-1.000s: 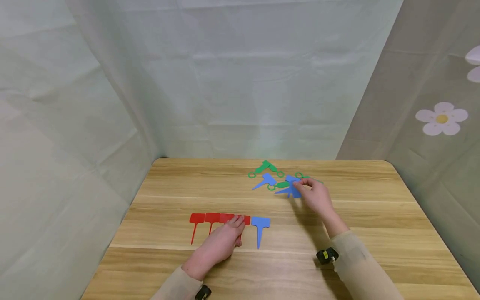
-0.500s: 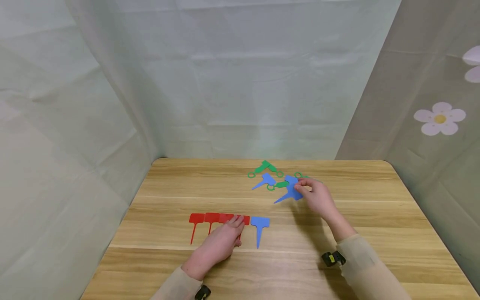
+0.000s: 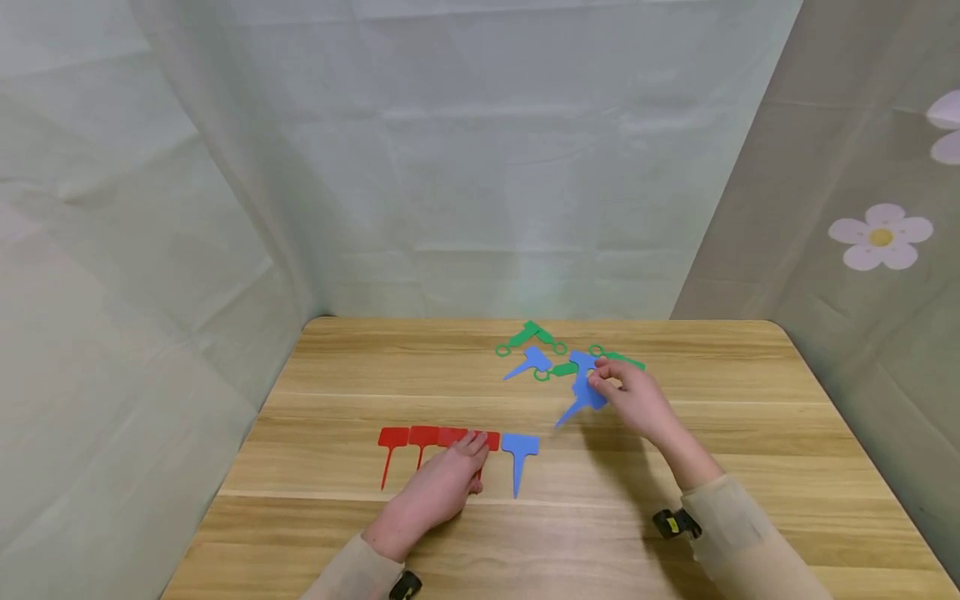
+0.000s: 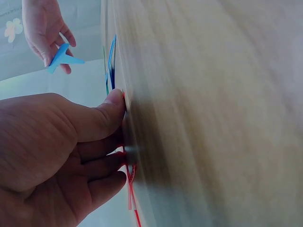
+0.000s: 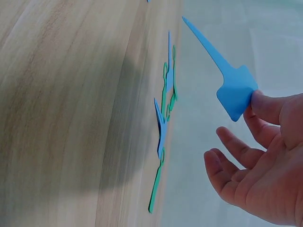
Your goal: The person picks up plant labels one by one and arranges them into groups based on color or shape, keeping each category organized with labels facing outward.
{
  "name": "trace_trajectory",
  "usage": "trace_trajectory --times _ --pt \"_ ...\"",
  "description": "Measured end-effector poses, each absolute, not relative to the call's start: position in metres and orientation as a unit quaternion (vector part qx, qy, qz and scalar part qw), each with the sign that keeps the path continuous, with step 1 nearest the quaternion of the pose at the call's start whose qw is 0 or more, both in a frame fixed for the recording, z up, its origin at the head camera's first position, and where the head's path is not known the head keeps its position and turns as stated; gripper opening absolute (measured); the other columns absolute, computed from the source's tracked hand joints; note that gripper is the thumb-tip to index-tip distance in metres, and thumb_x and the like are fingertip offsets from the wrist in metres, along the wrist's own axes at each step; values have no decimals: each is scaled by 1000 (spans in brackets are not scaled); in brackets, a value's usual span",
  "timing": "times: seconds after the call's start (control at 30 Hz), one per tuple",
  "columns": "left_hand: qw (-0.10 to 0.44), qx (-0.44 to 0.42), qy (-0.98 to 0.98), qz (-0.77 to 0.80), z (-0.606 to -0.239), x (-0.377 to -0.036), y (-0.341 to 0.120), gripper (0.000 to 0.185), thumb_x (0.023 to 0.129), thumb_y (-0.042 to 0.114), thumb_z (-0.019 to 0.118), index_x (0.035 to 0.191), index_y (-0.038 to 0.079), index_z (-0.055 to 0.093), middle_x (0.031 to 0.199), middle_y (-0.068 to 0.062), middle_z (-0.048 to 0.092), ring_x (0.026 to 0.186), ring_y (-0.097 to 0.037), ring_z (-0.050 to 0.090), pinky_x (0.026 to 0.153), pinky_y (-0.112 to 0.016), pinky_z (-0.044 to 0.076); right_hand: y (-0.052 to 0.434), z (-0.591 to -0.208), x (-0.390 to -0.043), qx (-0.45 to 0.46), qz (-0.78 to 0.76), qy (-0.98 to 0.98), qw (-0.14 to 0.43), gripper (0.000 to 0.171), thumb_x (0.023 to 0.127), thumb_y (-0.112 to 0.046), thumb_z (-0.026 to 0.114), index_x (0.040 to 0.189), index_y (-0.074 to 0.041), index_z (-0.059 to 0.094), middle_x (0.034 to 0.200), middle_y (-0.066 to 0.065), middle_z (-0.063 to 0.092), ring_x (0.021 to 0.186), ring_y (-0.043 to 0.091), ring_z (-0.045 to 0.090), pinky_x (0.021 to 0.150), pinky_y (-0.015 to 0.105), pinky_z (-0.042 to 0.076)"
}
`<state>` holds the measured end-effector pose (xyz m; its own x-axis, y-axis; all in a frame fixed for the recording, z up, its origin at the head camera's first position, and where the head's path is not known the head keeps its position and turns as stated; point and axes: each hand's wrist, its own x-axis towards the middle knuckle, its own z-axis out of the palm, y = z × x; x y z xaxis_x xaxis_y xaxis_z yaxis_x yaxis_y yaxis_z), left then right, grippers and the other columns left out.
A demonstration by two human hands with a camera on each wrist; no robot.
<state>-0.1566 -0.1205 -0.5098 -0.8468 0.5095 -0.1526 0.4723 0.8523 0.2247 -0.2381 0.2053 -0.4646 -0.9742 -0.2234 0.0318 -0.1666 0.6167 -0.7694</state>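
My right hand (image 3: 633, 400) pinches a blue T-shaped plant label (image 5: 238, 92) by its head between thumb and forefinger, raised above the table with the stem pointing away from the hand. Under it, another blue plant label (image 3: 581, 359) lies partly covered in the head view. My left hand (image 3: 442, 481) rests on the right part of a row of red plant labels (image 3: 393, 436), fingers extended over their heads and hiding some stems. Just right of that row, a single blue plant label (image 3: 520, 446) lies with its stem toward me.
Farther back on the wooden table (image 3: 360, 358) lie another blue plant label (image 3: 537, 359) and several green ring-ended tags (image 3: 522, 335), some overlapping. One green tag (image 3: 628, 362) lies behind my right hand. A pale fabric curtain (image 3: 487, 167) hangs beyond the back edge.
My right hand has drawn the pinched blue plant label slightly toward me, off the other blue one, and its stem has swung toward me. The left hand has stayed put.
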Motion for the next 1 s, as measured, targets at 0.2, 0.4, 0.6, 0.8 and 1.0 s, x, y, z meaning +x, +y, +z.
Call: trace_trajectory --times 0.2,0.4,0.6,0.8,1.0 --pt "104 256 957 90 -509 -156 -120 56 99 17 79 148 -3 61 160 -17 53 150 -36 47 115 -47 48 205 -464 -233 -140 -402 904 32 19 111 -20 61 103 -7 73 156 28 52 150 52 40 111 67 46" --pt "104 256 957 87 -509 -156 -120 56 99 17 79 148 -3 62 160 -17 53 149 -36 48 115 -47 48 202 -465 -231 -166 -379 909 48 20 109 -20 65 94 -10 75 155 30 52 149 54 39 117 69 37" --pt "106 254 957 92 -509 -156 -120 56 99 17 79 148 -3 61 160 -17 52 150 -36 47 115 -47 48 199 -467 -229 -186 -378 903 83 18 107 -22 67 97 -13 79 158 32 47 152 56 33 119 70 33" --pt "101 256 957 95 -509 -155 -120 56 99 17 79 147 -4 62 160 -18 53 149 -36 48 114 -47 49 196 -469 -228 -197 -369 903 100 19 107 -24 67 96 -16 80 159 32 45 153 59 25 122 73 23" --pt "100 255 957 94 -509 -155 -120 55 99 17 79 147 -4 61 160 -18 52 150 -36 47 114 -47 48 191 -468 -228 -212 -358 902 115 18 108 -23 66 98 -15 79 160 34 43 153 64 19 122 76 18"
